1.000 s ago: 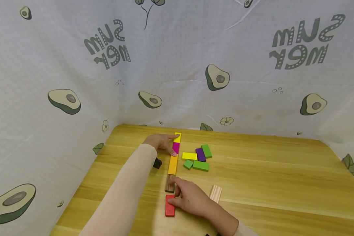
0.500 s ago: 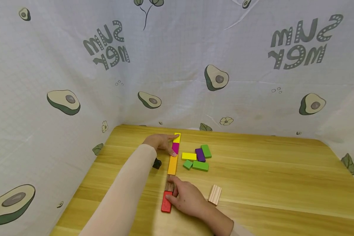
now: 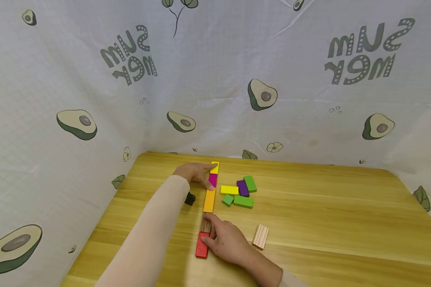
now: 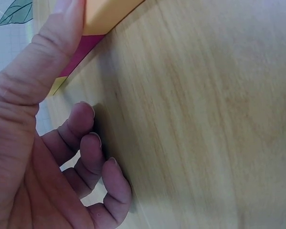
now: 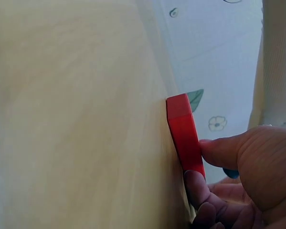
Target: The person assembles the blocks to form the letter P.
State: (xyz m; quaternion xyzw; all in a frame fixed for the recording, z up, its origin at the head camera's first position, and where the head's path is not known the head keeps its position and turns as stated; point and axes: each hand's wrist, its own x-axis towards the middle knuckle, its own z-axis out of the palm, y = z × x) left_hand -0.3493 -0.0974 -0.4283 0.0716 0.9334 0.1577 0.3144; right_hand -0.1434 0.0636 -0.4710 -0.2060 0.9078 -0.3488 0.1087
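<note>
A straight row of wooden blocks runs toward me: yellow [image 3: 214, 170], magenta [image 3: 212, 180], orange [image 3: 209, 200], brown [image 3: 206, 226] and red [image 3: 202, 245]. My left hand [image 3: 195, 174] reaches over the far part, index finger on the yellow block and thumb by the magenta-orange joint. In the left wrist view its other fingers curl loosely beside the row. My right hand [image 3: 230, 241] holds the red block with the thumb on its top and a fingertip against its side. Its index finger lies over the brown block, partly hiding it.
Right of the row lie a yellow block [image 3: 229, 190], a purple block [image 3: 242, 188], and green blocks [image 3: 243, 201]. A pale grooved wooden block [image 3: 260, 236] lies right of my right hand. A black object [image 3: 190, 199] sits by my left forearm. Printed curtain [image 3: 215, 119] surrounds the table.
My right hand has slid the red block away from me and slightly left, until it meets the brown block. The gap between them has closed. My left hand has stayed in place.
</note>
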